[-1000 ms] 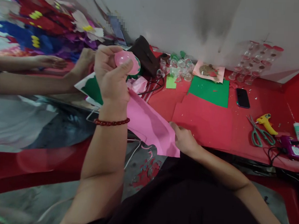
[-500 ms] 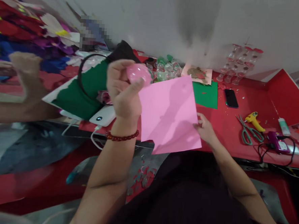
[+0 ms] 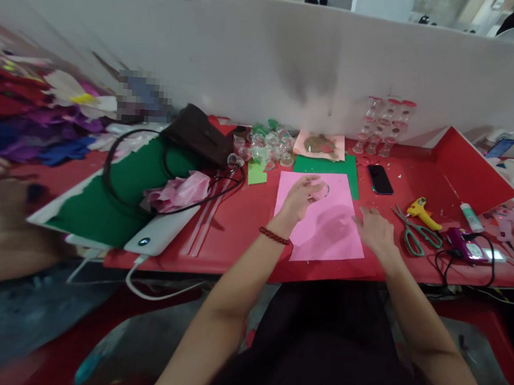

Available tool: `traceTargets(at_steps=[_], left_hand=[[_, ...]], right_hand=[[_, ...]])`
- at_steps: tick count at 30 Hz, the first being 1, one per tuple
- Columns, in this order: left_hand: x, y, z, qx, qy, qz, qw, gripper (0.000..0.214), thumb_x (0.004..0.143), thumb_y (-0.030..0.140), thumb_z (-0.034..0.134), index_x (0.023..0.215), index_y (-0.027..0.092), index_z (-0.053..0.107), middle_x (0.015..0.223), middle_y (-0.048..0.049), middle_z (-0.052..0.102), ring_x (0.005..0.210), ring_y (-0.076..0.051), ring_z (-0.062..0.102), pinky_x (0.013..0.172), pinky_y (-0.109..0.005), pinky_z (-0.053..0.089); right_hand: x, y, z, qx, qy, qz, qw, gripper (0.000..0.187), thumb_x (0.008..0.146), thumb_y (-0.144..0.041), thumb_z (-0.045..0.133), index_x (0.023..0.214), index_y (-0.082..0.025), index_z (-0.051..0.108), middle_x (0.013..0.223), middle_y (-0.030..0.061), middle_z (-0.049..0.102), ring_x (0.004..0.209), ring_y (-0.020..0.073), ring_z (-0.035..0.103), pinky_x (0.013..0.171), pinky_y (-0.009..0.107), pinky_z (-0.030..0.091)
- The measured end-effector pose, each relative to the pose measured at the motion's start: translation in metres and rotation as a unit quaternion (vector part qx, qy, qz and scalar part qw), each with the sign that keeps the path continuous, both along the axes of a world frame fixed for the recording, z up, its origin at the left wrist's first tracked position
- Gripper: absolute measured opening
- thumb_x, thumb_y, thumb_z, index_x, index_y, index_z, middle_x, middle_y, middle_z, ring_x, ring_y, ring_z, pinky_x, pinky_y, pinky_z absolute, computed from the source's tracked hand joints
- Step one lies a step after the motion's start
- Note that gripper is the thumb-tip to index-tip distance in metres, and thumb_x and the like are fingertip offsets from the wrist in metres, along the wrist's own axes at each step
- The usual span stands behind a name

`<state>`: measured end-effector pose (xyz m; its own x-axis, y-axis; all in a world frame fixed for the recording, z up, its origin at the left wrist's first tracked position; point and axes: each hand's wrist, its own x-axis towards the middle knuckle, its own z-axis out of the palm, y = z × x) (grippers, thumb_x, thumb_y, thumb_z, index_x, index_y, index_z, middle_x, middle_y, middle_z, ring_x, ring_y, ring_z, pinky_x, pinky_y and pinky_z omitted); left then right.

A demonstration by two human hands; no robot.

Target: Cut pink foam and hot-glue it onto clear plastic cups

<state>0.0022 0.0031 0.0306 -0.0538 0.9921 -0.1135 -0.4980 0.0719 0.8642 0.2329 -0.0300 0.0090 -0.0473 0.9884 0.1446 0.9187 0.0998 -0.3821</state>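
A sheet of pink paper (image 3: 319, 237) lies on the red table, its near left corner cut away. My left hand (image 3: 299, 200), with a bead bracelet at the wrist, is closed round a clear round plastic piece (image 3: 321, 190) over the sheet's upper part. Pink shows through the plastic, and its exact shape is hard to make out. Just off the sheet's right edge is my right hand (image 3: 375, 230), fingers stretched out and nothing seen in it. Under the sheet's far edge lies green paper (image 3: 351, 175).
Clear plastic pieces (image 3: 271, 147) are piled at the back. Scissors (image 3: 415, 231), a yellow glue gun (image 3: 423, 214) and a phone (image 3: 380, 180) lie to the right. A brown bag (image 3: 199, 134) and a white power bank (image 3: 161, 233) are on the left, beside another person's arm (image 3: 15, 224).
The pink sheet has come down from my hands onto the table. My left hand has lowered with the plastic piece. My right hand has let go of the sheet. The view has shifted.
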Motion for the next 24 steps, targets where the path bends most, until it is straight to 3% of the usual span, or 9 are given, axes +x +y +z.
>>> traceTargets(at_steps=[4,6,9,14,20,24], left_hand=[[0.023,0.019,-0.02,-0.028,-0.108,-0.106,0.988,0.026,0.07,0.013,0.079,0.095,0.013,0.071,0.089,-0.0063,0.074,0.076,-0.015,0.067,0.074,-0.028,0.053],[0.026,0.023,-0.031,-0.031,-0.141,-0.103,0.984,0.026,0.071,0.013,0.078,0.096,0.014,0.072,0.085,-0.0039,0.073,0.069,-0.012,0.065,0.068,-0.025,0.053],[0.021,0.023,-0.042,-0.046,-0.158,-0.111,0.98,0.023,0.072,0.015,0.077,0.095,0.014,0.072,0.083,-0.0035,0.072,0.07,-0.013,0.066,0.061,-0.023,0.052],[0.018,0.021,-0.043,-0.036,-0.138,-0.136,0.98,0.024,0.071,0.014,0.079,0.093,0.015,0.072,0.087,-0.0027,0.073,0.078,-0.015,0.068,0.067,-0.025,0.055],[0.025,0.025,-0.047,-0.025,-0.098,-0.139,0.985,0.033,0.065,0.014,0.086,0.095,0.015,0.073,0.085,-0.0019,0.074,0.072,-0.012,0.067,0.068,-0.023,0.054],[0.026,0.025,-0.046,-0.014,-0.102,-0.14,0.985,0.039,0.065,0.025,0.09,0.099,0.016,0.074,0.091,-0.0027,0.075,0.079,-0.014,0.068,0.071,-0.024,0.055]], right_hand=[[-0.022,0.036,0.012,0.015,0.13,0.108,0.986,0.03,0.094,-0.028,0.06,0.121,-0.023,0.071,0.109,0.0121,0.071,0.09,0.0239,0.067,0.085,0.039,0.052],[-0.034,0.056,0.009,0.016,0.208,0.183,0.961,0.041,0.087,-0.028,0.07,0.127,-0.023,0.068,0.113,0.0098,0.07,0.083,0.0189,0.064,0.081,0.036,0.054],[-0.047,0.073,-0.008,0.039,0.288,0.25,0.924,0.053,0.077,-0.028,0.079,0.129,-0.022,0.067,0.12,0.0104,0.066,0.089,0.019,0.063,0.081,0.035,0.054],[-0.046,0.071,-0.033,0.067,0.321,0.256,0.909,0.048,0.078,-0.019,0.073,0.126,-0.022,0.068,0.118,0.0107,0.067,0.089,0.0195,0.062,0.079,0.035,0.054],[-0.039,0.071,-0.036,0.063,0.294,0.237,0.924,0.051,0.08,-0.021,0.072,0.13,-0.025,0.066,0.116,0.0079,0.066,0.076,0.0148,0.059,0.078,0.034,0.055],[-0.036,0.075,-0.039,0.072,0.287,0.24,0.925,0.051,0.08,-0.02,0.072,0.13,-0.025,0.066,0.119,0.0089,0.065,0.085,0.0176,0.061,0.083,0.036,0.055]])
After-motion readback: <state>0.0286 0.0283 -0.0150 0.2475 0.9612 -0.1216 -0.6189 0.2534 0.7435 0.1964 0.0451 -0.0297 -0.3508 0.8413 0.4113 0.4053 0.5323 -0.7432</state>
